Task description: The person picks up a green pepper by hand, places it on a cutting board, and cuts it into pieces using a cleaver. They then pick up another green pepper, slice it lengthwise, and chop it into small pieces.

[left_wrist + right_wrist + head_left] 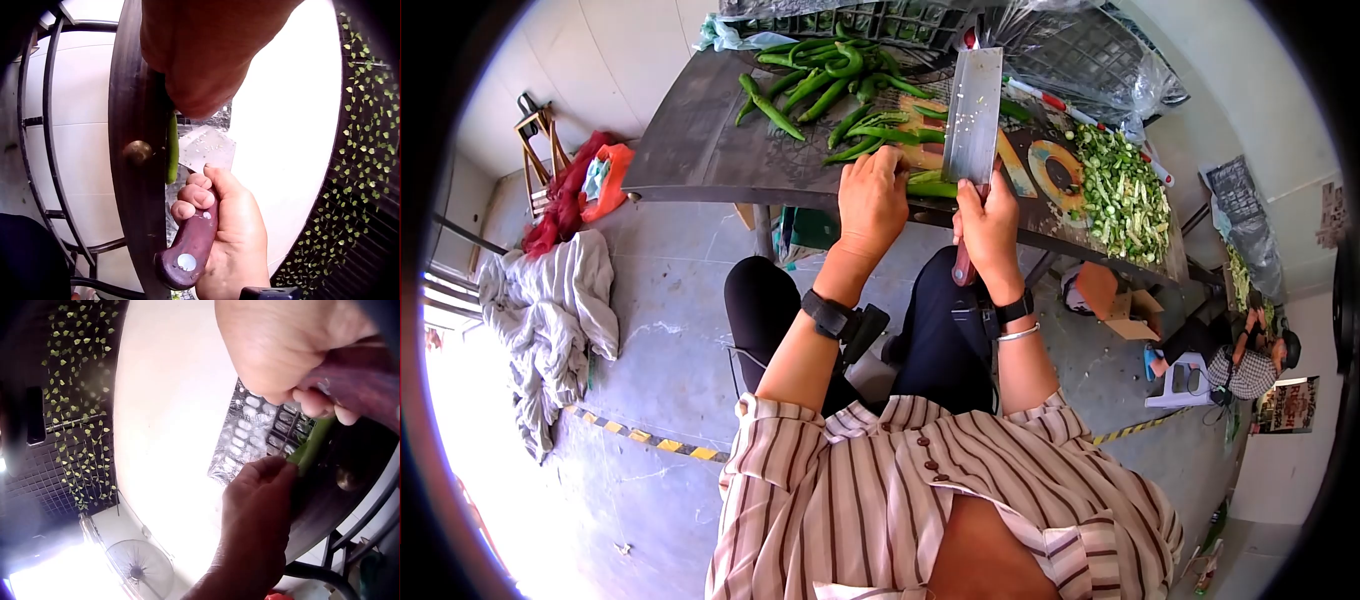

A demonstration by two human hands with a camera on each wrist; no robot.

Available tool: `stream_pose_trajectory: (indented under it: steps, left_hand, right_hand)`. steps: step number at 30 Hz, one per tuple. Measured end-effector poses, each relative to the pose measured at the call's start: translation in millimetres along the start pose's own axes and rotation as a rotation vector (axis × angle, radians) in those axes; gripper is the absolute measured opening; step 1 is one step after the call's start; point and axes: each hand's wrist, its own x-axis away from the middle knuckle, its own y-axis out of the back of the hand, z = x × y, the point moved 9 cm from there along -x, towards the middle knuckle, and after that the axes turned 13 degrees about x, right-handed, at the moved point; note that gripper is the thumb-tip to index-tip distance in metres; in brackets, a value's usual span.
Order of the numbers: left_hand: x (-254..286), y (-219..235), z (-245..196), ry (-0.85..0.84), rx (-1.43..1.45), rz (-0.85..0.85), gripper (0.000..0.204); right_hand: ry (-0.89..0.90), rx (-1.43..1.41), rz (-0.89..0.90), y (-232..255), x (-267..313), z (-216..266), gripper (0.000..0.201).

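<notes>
My right hand (988, 225) grips the dark red handle (195, 240) of a wide cleaver (973, 115), its blade upright over the table edge. Green peppers (932, 188) lie by the blade at the near edge. At their left end my left hand (873, 200) has its fingers bent; in the right wrist view, the left hand (259, 512) pinches the end of a green pepper (312, 447). More whole peppers (825, 85) are heaped behind and to the left. Chopped green pieces (1122, 190) form a pile on the right. Small bits cling to the blade.
The dark table (690, 130) spans the area before me, with black crates (900, 22) and clear plastic along its back. Red-and-white sticks (1052, 101) lie behind the chopped pile. A cardboard box (1133, 315) stands on the floor at right, near another person (1245, 365).
</notes>
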Motion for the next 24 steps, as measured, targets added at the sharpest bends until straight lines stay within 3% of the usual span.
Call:
stream_pose_trajectory:
  steps: [4,11,13,19,24]
  left_hand:
    - [-0.4,2.2,-0.3,-0.001,0.009,-0.006,0.014]
    - [0.8,1.5,-1.3,-0.027,0.001,-0.005,0.014]
    - [2.1,-0.3,-1.0,-0.019,0.004,0.011,0.015]
    - [0.7,1.1,1.4,-0.002,0.001,0.034,0.016]
    - [1.5,2.7,-1.6,-0.019,0.005,0.009,0.013]
  right_hand:
    - [0.012,-0.004,-0.025,4.8,-1.9,-5.8,0.019]
    - [-0.047,-0.046,-0.163,56.4,-0.3,-17.2,0.013]
    - [-0.053,-0.183,-0.064,42.5,4.3,-12.3,0.012]
    - [0.013,-0.196,0.036,-1.7,3.8,1.9,0.012]
    - [-0.055,-0.127,-0.062,22.3,-2.4,-13.4,0.016]
